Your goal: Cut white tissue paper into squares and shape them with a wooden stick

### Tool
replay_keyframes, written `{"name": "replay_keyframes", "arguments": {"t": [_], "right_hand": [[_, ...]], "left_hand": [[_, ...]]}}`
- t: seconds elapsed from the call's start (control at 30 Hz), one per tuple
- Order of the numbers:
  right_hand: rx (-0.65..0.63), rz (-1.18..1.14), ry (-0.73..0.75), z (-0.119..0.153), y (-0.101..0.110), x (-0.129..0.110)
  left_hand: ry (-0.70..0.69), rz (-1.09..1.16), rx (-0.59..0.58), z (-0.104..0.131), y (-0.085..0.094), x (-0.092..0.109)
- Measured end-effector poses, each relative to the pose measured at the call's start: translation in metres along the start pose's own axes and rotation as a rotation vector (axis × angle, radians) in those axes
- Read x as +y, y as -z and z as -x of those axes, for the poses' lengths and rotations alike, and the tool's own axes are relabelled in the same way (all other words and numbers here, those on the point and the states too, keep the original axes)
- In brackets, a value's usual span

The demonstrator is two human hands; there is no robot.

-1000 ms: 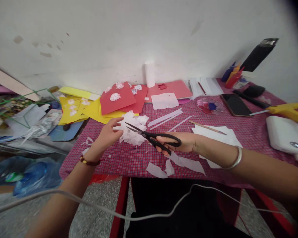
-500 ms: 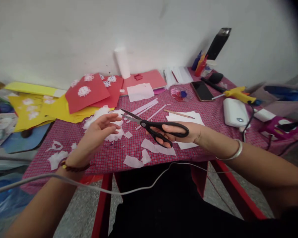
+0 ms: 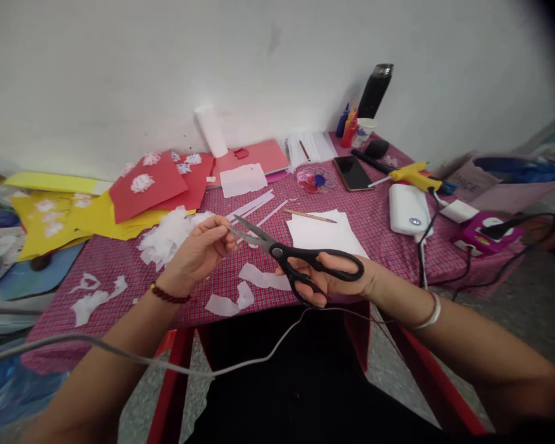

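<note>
My right hand [image 3: 321,277] holds black-handled scissors [image 3: 300,254], fingers through the loops and the blades parted, pointing left. At the blade tips, my left hand [image 3: 208,243] is closed in a pinch, thumb against forefinger. Whatever it holds, if anything, is too small to make out. Just behind the left hand lies a heap of crumpled white paper pieces [image 3: 169,237]. Thin pale paper strips [image 3: 254,206] rest beyond the blades. Beneath the scissors, torn white scraps [image 3: 222,304] are on the checked cloth [image 3: 166,317] near the table's front edge.
Red card sheets [image 3: 150,191] with white paper blossoms overlap yellow paper [image 3: 86,217] at left. White sheets [image 3: 326,234] and a pencil [image 3: 309,216] lie behind the right hand. Further right are a phone [image 3: 353,173], a yellow glue gun [image 3: 414,176] and a white box [image 3: 408,209]. A cable [image 3: 240,367] crosses in front.
My left fingers, spread before, have closed into a pinch at the scissor tips. The scissors' blades have opened wider. The camera view has shifted, moving the table contents leftward.
</note>
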State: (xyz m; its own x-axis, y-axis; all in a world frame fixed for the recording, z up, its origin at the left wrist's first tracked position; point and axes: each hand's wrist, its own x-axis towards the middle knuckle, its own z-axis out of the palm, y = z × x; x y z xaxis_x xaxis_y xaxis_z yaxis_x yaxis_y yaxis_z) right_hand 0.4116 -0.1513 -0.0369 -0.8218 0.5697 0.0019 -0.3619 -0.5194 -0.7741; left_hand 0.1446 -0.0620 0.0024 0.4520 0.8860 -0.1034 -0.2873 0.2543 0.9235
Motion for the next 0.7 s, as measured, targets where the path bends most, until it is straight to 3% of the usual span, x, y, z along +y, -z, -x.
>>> {"name": "replay_keyframes", "arguments": {"t": [0.13,0.33,0.43,0.7], "right_hand": [[-0.022,-0.014,0.03,0.012,0.009,0.007],[-0.188,-0.076,0.051,0.008,0.006,0.019],[-0.195,-0.124,0.04,0.009,0.003,0.025],[-0.16,-0.17,0.038,0.016,0.003,0.031]], "left_hand": [[0.025,-0.032,-0.028,-0.002,-0.006,0.003],[0.108,-0.063,-0.196,-0.001,-0.049,0.0],[0.094,-0.08,-0.248,-0.002,-0.064,-0.003],[0.077,-0.03,-0.205,-0.001,-0.07,-0.004]]}}
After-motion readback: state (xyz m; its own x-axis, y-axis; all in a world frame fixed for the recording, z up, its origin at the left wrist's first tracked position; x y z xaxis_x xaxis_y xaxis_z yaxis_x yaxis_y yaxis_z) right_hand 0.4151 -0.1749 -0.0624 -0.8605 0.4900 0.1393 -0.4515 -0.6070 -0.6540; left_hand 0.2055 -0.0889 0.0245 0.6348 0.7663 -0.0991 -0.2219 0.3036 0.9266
